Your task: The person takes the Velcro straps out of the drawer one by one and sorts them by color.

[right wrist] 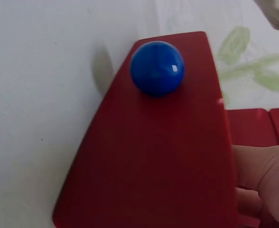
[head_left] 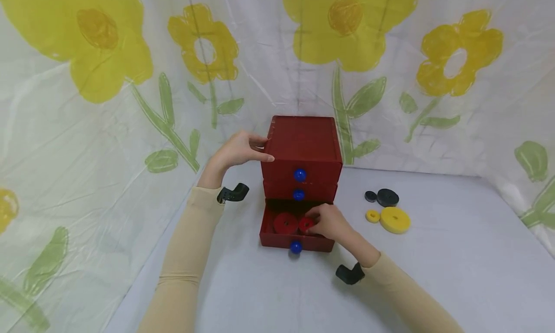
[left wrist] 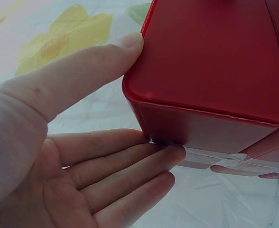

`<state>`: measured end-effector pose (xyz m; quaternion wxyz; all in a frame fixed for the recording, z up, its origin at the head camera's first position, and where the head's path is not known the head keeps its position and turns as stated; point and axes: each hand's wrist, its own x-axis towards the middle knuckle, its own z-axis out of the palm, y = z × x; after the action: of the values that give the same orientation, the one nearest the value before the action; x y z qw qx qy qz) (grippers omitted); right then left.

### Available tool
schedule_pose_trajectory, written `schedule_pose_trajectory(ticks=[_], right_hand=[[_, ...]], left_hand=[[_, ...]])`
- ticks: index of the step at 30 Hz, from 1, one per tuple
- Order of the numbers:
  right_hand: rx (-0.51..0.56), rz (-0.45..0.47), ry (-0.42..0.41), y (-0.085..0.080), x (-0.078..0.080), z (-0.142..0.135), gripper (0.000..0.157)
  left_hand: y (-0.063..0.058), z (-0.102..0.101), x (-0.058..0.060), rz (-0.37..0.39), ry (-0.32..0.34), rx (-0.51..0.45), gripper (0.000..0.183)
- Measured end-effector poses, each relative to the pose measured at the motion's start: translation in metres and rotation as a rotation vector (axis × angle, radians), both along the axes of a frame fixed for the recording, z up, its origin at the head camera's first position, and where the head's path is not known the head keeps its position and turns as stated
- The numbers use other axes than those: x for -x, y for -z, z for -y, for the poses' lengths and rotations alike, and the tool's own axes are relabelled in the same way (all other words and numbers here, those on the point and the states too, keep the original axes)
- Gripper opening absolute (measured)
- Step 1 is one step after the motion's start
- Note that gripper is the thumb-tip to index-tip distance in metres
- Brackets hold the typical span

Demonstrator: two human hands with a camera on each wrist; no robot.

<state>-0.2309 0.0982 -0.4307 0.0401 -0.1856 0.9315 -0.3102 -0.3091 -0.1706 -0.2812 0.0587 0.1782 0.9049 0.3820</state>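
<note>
A red drawer cabinet (head_left: 303, 140) with blue knobs has its bottom drawer (head_left: 277, 240) pulled out. My left hand (head_left: 239, 150) touches the cabinet's upper left corner, its thumb at the edge and its fairly straight fingers along the side. In the left wrist view that hand (left wrist: 89, 161) lies against the red surface (left wrist: 210, 61). Inside the drawer, my right hand (head_left: 328, 220) pinches a small red disc (head_left: 305, 224) beside a larger red disc (head_left: 285, 223) with a centre hole. The right wrist view has the drawer front (right wrist: 153, 152) hiding the fingertips and disc.
Right of the cabinet, a small black disc (head_left: 370, 196) and a larger black disc (head_left: 388, 197) lie on the white table (head_left: 455, 256). Just in front are a small yellow disc (head_left: 372, 216) and a larger yellow disc (head_left: 395, 220). A flower-printed curtain (head_left: 269, 48) hangs behind.
</note>
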Motion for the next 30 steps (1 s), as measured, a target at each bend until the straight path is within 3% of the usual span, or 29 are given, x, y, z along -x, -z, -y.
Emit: schedule_pose_trajectory(ticks=[12, 30], right_hand=[[0.098, 0.058, 0.031, -0.014, -0.009, -0.016, 0.036], [0.083, 0.08, 0.095, -0.025, -0.023, -0.034, 0.039]], left_hand=[[0.002, 0.0, 0.002, -0.003, -0.001, -0.001, 0.07], [0.002, -0.001, 0.0, -0.014, -0.003, 0.008, 0.07]])
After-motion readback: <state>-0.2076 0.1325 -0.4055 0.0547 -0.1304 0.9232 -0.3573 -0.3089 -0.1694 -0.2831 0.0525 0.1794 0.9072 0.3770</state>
